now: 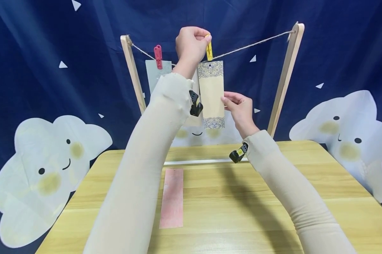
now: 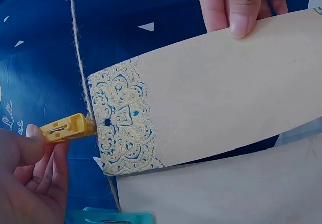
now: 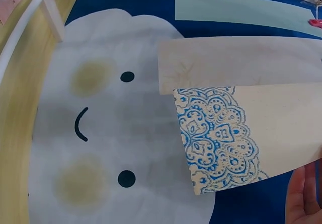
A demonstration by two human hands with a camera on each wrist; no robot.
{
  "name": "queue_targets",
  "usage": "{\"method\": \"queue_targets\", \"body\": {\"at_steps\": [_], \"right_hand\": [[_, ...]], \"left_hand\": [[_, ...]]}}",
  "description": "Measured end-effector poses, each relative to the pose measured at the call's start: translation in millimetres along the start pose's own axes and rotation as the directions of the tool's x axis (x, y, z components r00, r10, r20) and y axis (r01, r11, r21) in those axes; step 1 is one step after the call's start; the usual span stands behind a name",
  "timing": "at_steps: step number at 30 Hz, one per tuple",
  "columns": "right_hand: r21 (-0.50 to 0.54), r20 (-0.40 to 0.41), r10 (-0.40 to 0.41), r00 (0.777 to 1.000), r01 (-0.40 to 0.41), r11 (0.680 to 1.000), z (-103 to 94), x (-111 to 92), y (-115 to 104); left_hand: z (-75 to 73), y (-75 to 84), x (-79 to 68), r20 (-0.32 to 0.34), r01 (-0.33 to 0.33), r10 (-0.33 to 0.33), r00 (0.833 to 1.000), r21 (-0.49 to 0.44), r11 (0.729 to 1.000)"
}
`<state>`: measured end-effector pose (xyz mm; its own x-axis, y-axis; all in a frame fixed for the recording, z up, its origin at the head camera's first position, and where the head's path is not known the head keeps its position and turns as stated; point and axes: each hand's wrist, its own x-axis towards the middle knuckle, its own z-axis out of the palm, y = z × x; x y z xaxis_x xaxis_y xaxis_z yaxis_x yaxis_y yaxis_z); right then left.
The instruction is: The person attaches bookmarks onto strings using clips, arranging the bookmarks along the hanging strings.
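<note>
My left hand (image 1: 191,44) is raised to the twine (image 1: 254,45), pinching a yellow clothespin (image 1: 209,51) between thumb and fingers. The clothespin's tip meets the top edge of a cream bookmark (image 1: 211,95) with blue lace-like patterns at both ends and a small hole near the top. In the left wrist view, the clothespin (image 2: 65,128) sits right at the twine and the bookmark's patterned end. Lower down, my right hand (image 1: 242,109) pinches the bookmark's right edge. A pale card (image 2: 226,189) hangs beside it, with a teal clothespin (image 2: 115,218) near its top.
A red clothespin (image 1: 158,56) holds a light blue card (image 1: 153,74) on the twine's left part. Wooden posts (image 1: 286,77) carry the twine. A white bar (image 1: 207,161) crosses the table (image 1: 226,211), where a pink card (image 1: 172,197) lies. Behind hangs a dark blue cloud-print curtain (image 1: 337,42).
</note>
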<state>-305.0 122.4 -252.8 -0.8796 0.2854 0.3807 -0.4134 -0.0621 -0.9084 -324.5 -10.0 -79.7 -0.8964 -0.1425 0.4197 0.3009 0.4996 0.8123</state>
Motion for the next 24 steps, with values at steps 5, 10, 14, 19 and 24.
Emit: {"method": "queue_targets", "body": {"at_steps": [5, 10, 14, 19, 24], "right_hand": [[-0.022, -0.008, -0.007, 1.0, 0.007, 1.0, 0.5, 2.4, 2.0], [-0.03, -0.022, -0.019, 1.0, 0.019, 0.999, 0.0, 2.9, 3.3], [-0.033, -0.013, -0.04, 0.999, 0.04, 0.999, -0.2, 3.1, 2.7], [-0.037, -0.018, -0.03, 0.999, 0.029, 0.999, 0.4, 3.3, 2.6], [-0.031, -0.025, -0.029, 0.999, 0.029, 0.999, 0.0, 4.5, 2.5]], "left_hand": [[2.4, 1.6, -0.6, 0.016, 0.004, -0.004, 1.0, 0.025, 1.0], [4.5, 1.6, -0.7, 0.051, 0.019, -0.022, 0.998, 0.056, 0.998], [4.7, -0.2, -0.8, 0.068, 0.028, -0.032, 0.997, 0.056, 0.998], [5.6, -2.4, -1.5, 0.082, 0.028, -0.033, 0.996, 0.063, 0.998], [7.0, -2.9, -2.2, 0.09, 0.043, -0.048, 0.995, 0.06, 0.997]]}}
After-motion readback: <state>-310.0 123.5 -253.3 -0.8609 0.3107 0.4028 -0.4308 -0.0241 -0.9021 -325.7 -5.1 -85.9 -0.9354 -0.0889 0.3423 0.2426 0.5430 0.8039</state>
